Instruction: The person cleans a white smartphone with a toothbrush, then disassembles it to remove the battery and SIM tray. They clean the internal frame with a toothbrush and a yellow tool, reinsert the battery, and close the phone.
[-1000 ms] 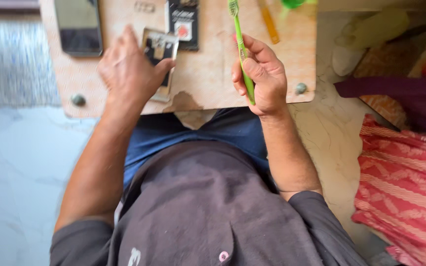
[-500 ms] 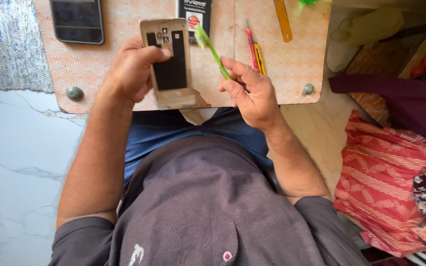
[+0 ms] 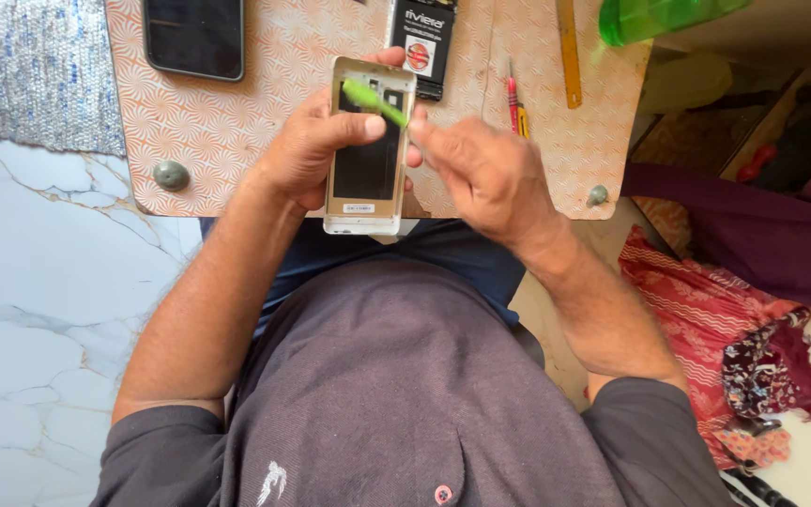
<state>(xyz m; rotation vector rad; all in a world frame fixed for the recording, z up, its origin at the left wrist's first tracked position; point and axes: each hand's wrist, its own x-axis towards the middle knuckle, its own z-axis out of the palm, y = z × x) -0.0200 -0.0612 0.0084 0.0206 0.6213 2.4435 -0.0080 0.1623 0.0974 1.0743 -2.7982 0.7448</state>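
Your right hand (image 3: 485, 174) blurred, fingers pinching a green toothbrush (image 3: 373, 99) (handle mostly hidden), its head now on the opened phone (image 3: 368, 150), your left hand (image 3: 316, 150) gripping that phone over the surface (image 3: 237, 131), lower than half a second earlier, battery (image 3: 421, 42) cut off.

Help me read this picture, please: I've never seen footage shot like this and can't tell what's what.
The camera is worn on a person's head and looks straight down, so you see their grey shirt, both forearms and a small patterned board in front of them. The left hand holds an opened gold phone with its back cover off. The right hand holds a green toothbrush, its head against the top of the phone's inside. On the board lie a second, dark phone, a black battery, a red screwdriver and a yellow tool. Red patterned cloth lies to the right, on the floor.
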